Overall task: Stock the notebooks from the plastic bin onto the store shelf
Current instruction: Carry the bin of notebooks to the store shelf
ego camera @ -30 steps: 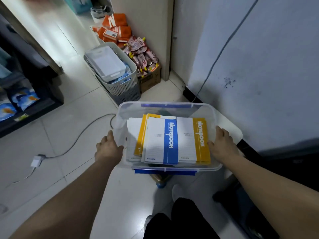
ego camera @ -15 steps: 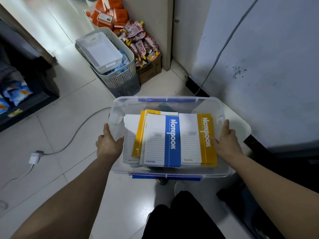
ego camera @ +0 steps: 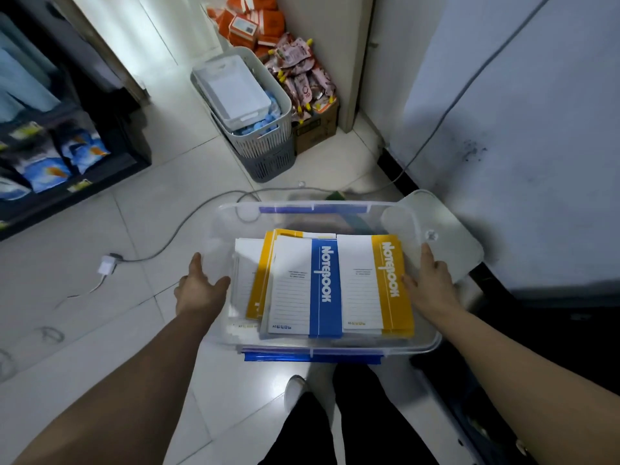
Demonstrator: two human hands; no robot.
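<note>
Head camera: the notebooks lie flat in a loose stack inside the clear plastic bin, crowded toward its near edge. A blue-banded notebook is on top at the middle, with a yellow-banded notebook just beside it, toward the right wall. The bin is held between the two hands. The left hand holds the left wall, thumb turned inward and fingers stretched forward along the outside. The right hand holds the right wall the same way, its thumb close to the yellow-banded cover. Beyond the bin's far edge a grey cable runs across the tiled floor to a white plug. Farther off stands a grey slatted basket holding a white tray. A dark shelf with blue packets stands at the left.
</note>
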